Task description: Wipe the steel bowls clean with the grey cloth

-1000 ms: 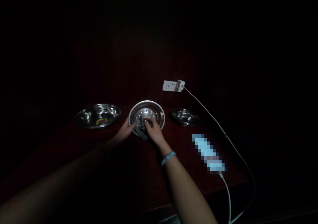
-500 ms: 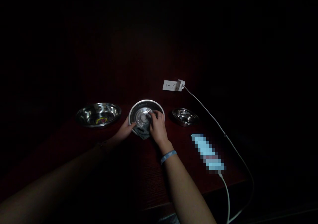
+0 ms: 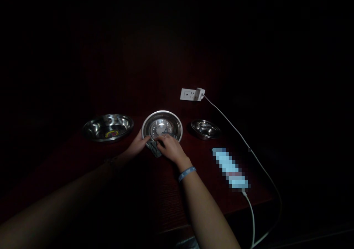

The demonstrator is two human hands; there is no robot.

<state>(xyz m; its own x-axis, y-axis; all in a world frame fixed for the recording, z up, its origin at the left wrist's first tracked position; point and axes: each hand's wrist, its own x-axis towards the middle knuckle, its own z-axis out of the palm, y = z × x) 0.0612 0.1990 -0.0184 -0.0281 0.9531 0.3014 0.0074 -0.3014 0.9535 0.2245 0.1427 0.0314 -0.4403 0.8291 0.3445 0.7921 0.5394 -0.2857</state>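
A shiny steel bowl (image 3: 163, 121) stands tilted toward me at the middle of a dark red table (image 3: 171, 201). My left hand (image 3: 138, 146) grips the bowl's near left rim. My right hand (image 3: 171, 148), a blue band on its wrist, presses a grey cloth (image 3: 153, 148) against the bowl's near edge, fingers closed over it. Part of the cloth hangs out below the rim.
A wider steel bowl (image 3: 107, 126) with a yellow and red sticker sits to the left, a smaller steel bowl (image 3: 205, 129) to the right. A lit phone (image 3: 231, 168) lies at the right, its white cable (image 3: 249, 146) running to a white socket strip (image 3: 190, 94). Everything around is dark.
My right hand has drawn the cloth from the bowl's inside back toward its near rim. The left hand has kept its hold on the rim.
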